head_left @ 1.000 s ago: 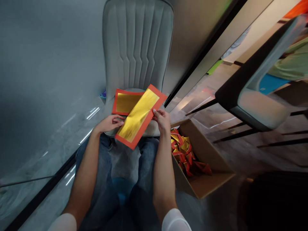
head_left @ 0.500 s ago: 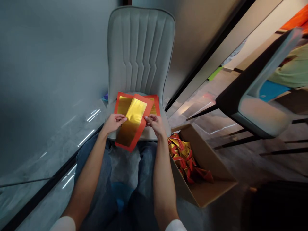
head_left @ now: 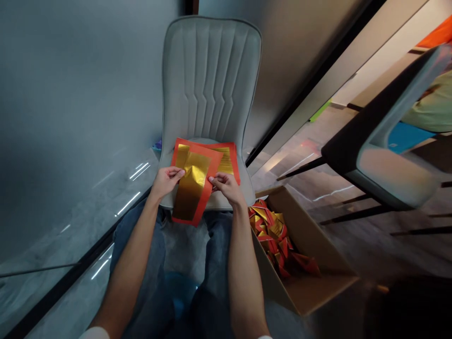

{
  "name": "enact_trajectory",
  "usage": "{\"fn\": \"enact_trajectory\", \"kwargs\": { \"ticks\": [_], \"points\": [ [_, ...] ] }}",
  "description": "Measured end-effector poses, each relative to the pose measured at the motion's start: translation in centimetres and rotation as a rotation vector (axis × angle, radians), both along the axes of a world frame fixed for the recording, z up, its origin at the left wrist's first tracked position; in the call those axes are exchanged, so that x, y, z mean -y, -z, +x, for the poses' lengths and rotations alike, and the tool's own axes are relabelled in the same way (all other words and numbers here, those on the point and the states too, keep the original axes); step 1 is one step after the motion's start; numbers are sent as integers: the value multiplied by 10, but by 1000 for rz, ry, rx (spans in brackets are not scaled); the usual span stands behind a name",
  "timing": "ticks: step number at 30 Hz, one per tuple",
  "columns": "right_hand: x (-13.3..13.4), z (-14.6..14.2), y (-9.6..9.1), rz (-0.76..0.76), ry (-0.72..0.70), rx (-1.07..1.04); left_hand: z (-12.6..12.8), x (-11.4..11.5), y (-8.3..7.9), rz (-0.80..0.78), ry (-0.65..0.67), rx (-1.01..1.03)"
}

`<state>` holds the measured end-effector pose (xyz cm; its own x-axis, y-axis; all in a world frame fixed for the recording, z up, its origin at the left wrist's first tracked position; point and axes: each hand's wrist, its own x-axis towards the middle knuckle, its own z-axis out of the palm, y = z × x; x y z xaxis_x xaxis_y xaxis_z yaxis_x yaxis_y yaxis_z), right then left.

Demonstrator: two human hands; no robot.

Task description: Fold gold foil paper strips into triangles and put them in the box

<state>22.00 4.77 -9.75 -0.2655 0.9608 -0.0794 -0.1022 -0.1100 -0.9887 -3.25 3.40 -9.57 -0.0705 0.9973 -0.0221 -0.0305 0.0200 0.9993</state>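
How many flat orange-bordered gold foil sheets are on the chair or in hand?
2. One gold foil sheet is held between the left hand and right hand; the other sheet lies beneath it, over the chair seat. More could be hidden underneath.

On my feed, a grey upholstered chair (head_left: 212, 80) with a channel-stitched back fills the middle of the view. A glossy grey stone-look floor (head_left: 70, 202) spreads to its left, streaked with white reflections of light and crossed by a dark strip (head_left: 88, 253). To the right stands a second chair (head_left: 391, 174), with a pale seat and thin black legs (head_left: 300, 168). The light is dim.
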Motion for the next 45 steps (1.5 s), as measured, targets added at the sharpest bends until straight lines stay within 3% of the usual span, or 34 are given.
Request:
{"fn": "enact_trajectory", "kwargs": {
  "ticks": [9, 29, 34, 38, 40, 45],
  "points": [
    [2, -4, -2, 20, -156, 51, -1, -1, -1, 82, -58, -5],
    [3, -11, 6, 23, -295, 131, 2, -13, -2, 211, -201, -68],
    [-4, -16, 8, 44, -94, 38, 2, -14, -5, 56, -142, 22],
    [-22, -15, 14, 34, 198, -71, -8, -6, 0, -157, 158, -29],
    [-32, -11, 19, 5, 323, -95, -16, -3, 4, -222, 239, -45],
    [-48, -1, 31, -35, 468, -66, -36, -2, 15, -225, 179, -128]
  ]
}}
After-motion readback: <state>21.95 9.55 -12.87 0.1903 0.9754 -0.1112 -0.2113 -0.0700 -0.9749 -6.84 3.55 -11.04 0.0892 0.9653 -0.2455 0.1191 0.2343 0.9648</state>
